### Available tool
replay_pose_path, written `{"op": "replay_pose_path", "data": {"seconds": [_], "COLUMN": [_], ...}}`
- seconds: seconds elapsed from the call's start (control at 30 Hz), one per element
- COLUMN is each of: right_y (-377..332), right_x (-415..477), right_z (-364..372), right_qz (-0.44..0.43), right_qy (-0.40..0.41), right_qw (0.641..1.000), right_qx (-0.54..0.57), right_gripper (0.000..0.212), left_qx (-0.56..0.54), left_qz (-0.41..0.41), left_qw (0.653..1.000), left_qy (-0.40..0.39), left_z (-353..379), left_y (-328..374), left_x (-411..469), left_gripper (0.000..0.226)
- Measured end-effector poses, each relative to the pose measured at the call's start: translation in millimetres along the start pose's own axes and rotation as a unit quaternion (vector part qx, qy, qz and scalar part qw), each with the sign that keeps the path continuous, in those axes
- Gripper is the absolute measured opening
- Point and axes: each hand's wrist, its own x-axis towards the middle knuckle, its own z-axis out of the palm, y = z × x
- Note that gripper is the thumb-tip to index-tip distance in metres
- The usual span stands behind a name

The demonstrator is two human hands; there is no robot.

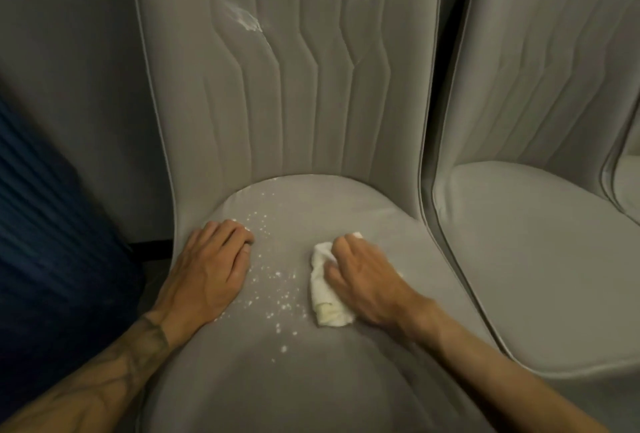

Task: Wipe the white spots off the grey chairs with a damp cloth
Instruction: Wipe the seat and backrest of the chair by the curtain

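Presently right hand (pixel 363 280) pressing crumpled white damp cloth (pixel 325 290), fingers clenched over it; scattered white spots (pixel 277 290) lying leftward on grey upholstered chair seat (pixel 311 380), band apparently running front-to-back; left hand (pixel 211 270) resting flat, fingers released, bordering spots.

A dark blue ribbed fabric (pixel 45 225) fills the left edge of the view, its folds running diagonally. Behind it a plain grey wall (pixel 69 52) rises to the top-left corner. A dark strip of floor (pixel 152 249) shows below the wall.
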Motion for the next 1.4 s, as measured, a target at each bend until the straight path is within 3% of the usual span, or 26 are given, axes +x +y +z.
{"op": "replay_pose_path", "data": {"seconds": [0.17,0.23,0.3,0.4,0.53,0.63,0.77,0.9,0.97,1.07,1.17,1.23,1.3,1.4], "right_y": [71.7,37.0,-5.0,1.9,67.6,27.3,-22.3,31.2,20.3,-52.4,-61.0,-34.4,-17.7,-53.0], "right_x": [-12.0,-21.0,-32.2,-38.6,-53.1,-69.5,-82.2,-96.9,-101.7,-97.9,-100.2,-109.3,-117.4,-106.7], "right_z": [-29.4,-17.0,-3.6,-13.3,-41.5,-27.6,-15.7,-39.6,-39.7,-19.4,-13.6,-25.5,-35.2,-34.2], "right_qz": [0.141,0.073,0.036,0.018,0.102,0.089,0.034,0.119,0.157,0.102,0.031,0.088,0.136,0.112], "right_qy": [-0.039,-0.039,-0.036,-0.019,-0.041,-0.011,-0.016,-0.006,-0.007,0.013,-0.016,-0.033,-0.015,-0.037], "right_qw": [0.983,0.992,0.999,1.000,0.991,0.993,0.999,0.992,0.983,0.995,0.999,0.994,0.987,0.986], "right_qx": [-0.109,-0.095,-0.011,0.000,-0.081,-0.072,0.019,-0.034,-0.091,0.001,-0.040,-0.049,-0.085,-0.118], "right_gripper": [0.035,0.040,0.031,0.025,0.030,0.039,0.029,0.029,0.032,0.018,0.030,0.033,0.020,0.017], "left_qx": [-0.001,0.003,0.007,0.006,-0.010,-0.011,-0.005,-0.004,-0.004,-0.007,-0.010,-0.012,-0.013,-0.020], "left_qz": [-0.001,-0.008,-0.011,-0.009,-0.016,-0.016,-0.009,-0.006,-0.008,-0.006,-0.002,0.000,0.003,0.004], "left_qw": [1.000,1.000,1.000,1.000,1.000,1.000,1.000,1.000,1.000,1.000,1.000,1.000,1.000,1.000], "left_qy": [-0.002,-0.006,-0.012,-0.019,-0.021,-0.017,-0.011,-0.008,-0.010,-0.016,-0.018,-0.014,-0.009,0.001], "left_z": [-1.1,-2.0,-3.1,-3.5,-2.4,-0.6,0.2,0.5,-0.7,-2.0,-1.5,-1.7,-1.4,-2.3], "left_y": [1.0,2.4,3.8,4.3,2.9,2.2,0.5,0.0,0.5,1.7,0.5,-0.8,-1.1,-1.8], "left_x": [0.0,1.0,1.2,-1.3,-0.3,0.5,-0.2,-0.9,-1.2,-1.0,-1.0,-1.8,-2.3,-2.4], "left_gripper": [0.026,0.026,0.026,0.029,0.033,0.033,0.030,0.029,0.029,0.030,0.030,0.030,0.028,0.028]}}
